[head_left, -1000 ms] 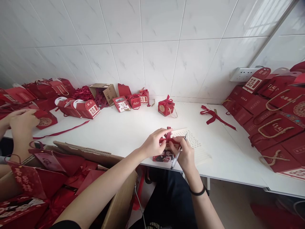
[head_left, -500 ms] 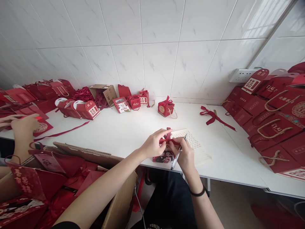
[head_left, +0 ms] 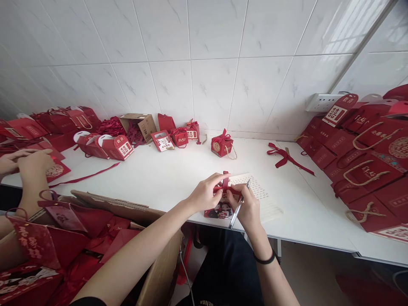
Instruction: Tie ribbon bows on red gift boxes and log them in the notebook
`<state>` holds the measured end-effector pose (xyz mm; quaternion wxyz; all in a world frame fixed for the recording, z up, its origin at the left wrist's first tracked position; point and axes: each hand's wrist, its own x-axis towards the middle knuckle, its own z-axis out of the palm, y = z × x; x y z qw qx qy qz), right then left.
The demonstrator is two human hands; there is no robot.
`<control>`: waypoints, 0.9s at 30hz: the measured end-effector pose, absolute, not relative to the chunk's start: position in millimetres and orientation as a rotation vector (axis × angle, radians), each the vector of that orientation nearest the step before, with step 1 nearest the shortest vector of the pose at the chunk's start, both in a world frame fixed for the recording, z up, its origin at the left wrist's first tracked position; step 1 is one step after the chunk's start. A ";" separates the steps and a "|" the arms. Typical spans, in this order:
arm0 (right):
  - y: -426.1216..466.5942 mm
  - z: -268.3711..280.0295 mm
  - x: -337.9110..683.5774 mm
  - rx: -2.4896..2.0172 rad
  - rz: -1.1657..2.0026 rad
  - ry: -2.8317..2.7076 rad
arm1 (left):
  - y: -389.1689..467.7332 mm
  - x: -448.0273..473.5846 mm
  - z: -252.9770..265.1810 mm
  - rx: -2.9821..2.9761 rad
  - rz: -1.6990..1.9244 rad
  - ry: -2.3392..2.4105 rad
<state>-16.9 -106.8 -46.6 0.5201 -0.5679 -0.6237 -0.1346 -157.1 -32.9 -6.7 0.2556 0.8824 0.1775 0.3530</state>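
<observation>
A small red gift box (head_left: 219, 211) with printed figures stands at the table's front edge, between my two hands. On its top lies a red ribbon (head_left: 225, 182). My left hand (head_left: 205, 192) pinches the ribbon at the box's left side, index finger stretched across the top. From the right, my right hand (head_left: 247, 205) grips the ribbon by thumb and fingers, and a clear pen (head_left: 236, 214) is tucked in the same hand, tip pointing up. Beneath the right hand and beyond it lies a sheet of handwritten paper (head_left: 259, 191).
A bow-tied red box (head_left: 221, 144) and a loose ribbon (head_left: 283, 157) lie further back. Stacked red boxes (head_left: 366, 170) fill the right. A large carton (head_left: 108, 197) of red bags stands front left. At far left are another person's hands (head_left: 30, 163).
My hands keep almost the same place on the ribbon and box. The other person's hands at the left have shifted slightly.
</observation>
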 end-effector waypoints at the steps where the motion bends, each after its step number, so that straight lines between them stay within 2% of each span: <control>1: -106.9 -46.7 -16.8 -1.362 -0.321 -1.494 | -33.0 -157.0 -6.6 2.389 0.958 0.488; 11: -107.3 -46.5 -21.3 -1.357 -0.268 -1.424 | -32.8 -157.8 -5.4 2.196 0.886 0.567; 15: -105.6 -48.3 -22.3 -1.389 -0.126 -1.361 | -31.4 -157.4 -7.3 2.034 0.844 0.591; 27: -111.1 -38.6 -19.3 -1.597 0.182 -1.199 | -39.3 -153.5 -5.9 2.058 0.830 0.701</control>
